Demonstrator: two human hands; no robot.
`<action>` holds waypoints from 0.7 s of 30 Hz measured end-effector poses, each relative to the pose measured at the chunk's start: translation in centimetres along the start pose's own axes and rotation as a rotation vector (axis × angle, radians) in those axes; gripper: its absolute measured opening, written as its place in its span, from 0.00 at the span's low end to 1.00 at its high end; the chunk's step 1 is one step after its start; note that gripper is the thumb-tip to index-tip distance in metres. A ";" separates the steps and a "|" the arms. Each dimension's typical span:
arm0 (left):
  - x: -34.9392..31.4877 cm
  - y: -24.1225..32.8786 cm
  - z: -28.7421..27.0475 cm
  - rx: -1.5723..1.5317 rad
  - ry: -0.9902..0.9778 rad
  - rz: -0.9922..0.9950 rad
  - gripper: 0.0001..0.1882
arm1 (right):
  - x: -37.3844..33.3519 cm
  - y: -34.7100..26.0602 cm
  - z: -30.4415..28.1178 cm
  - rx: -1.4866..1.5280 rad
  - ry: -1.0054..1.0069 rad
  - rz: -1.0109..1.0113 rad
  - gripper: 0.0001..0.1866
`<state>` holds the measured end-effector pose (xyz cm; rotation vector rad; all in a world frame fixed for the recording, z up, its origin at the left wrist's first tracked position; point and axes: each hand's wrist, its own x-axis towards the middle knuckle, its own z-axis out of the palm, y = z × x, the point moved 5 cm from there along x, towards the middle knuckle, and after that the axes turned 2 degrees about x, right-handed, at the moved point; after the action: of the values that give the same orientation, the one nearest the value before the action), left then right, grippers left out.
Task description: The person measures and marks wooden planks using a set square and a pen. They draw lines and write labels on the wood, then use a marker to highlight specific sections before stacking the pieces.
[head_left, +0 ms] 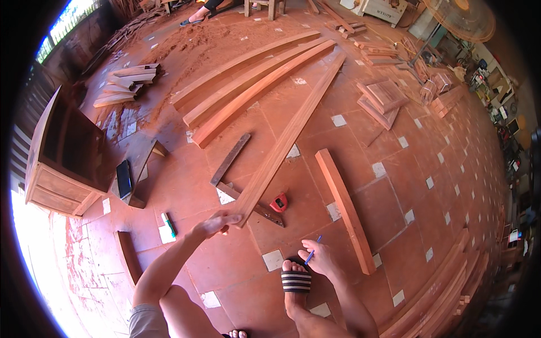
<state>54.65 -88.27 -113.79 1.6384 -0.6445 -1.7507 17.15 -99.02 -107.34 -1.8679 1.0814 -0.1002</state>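
Note:
My left hand [218,223] is closed around the near end of a long wooden plank [286,147], which slants away to the far right over the tiled floor. Between the fingers of my right hand [319,256] is a blue pen [313,249], above my sandalled foot. A dark wooden square [230,160] lies partly under the plank, one arm on each side of it. Just right of the plank rests a red tape measure [278,202]. Farther right lies a shorter wooden beam [345,211].
Several long beams [248,84] lie side by side at the far middle. To the left stand a wooden cabinet [65,163] and a small bench with a phone [124,179] on it. Stacked boards [383,101] sit far right; long timbers [434,287] line the near right.

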 end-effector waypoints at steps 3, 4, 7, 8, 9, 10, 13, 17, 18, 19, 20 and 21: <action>-4.5 -2.6 -1.8 0.014 0.025 0.005 0.32 | 1.2 -0.4 0.9 -0.021 -0.019 -0.059 0.28; -5.9 -3.6 -2.3 0.005 0.023 -0.009 0.32 | 1.6 -0.5 1.1 -0.040 -0.030 -0.080 0.29; -9.6 -7.0 -3.9 -0.053 0.046 -0.054 0.32 | 3.1 -1.2 1.7 -0.075 -0.057 -0.138 0.29; -11.0 -8.3 -4.4 -0.095 0.071 -0.075 0.33 | 3.7 -1.5 1.9 -0.123 -0.070 -0.143 0.29; -12.3 -9.5 -4.7 -0.137 0.095 -0.096 0.33 | 4.1 -2.0 2.2 -0.101 -0.083 -0.150 0.29; -13.6 -10.7 -5.0 -0.215 0.125 -0.104 0.34 | 4.5 -2.6 2.5 -0.092 -0.089 -0.148 0.29; -17.1 -14.5 -5.1 -0.500 0.172 -0.117 0.40 | 5.8 -4.6 3.3 -0.125 -0.108 -0.136 0.27; -20.9 -19.3 -4.5 -0.876 0.041 -0.147 0.46 | 7.8 -7.1 4.5 -0.152 -0.180 -0.171 0.28; -21.6 -20.4 -4.5 -0.929 -0.014 -0.169 0.47 | 8.5 -7.5 4.9 -0.153 -0.213 -0.180 0.29; -22.2 -21.5 -4.5 -0.955 0.001 -0.193 0.47 | 9.2 -7.8 5.3 -0.178 -0.245 -0.181 0.30; -22.9 -22.5 -4.5 -0.981 0.015 -0.217 0.47 | 9.9 -8.0 5.7 -0.205 -0.271 -0.178 0.29; -23.2 -23.3 -4.4 -1.005 0.027 -0.240 0.47 | 10.4 -8.5 5.9 -0.179 -0.264 -0.232 0.29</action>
<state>56.39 -55.21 -115.63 1.0226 0.4405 -1.7528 31.70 -100.99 -107.83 -2.0938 0.7106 0.1107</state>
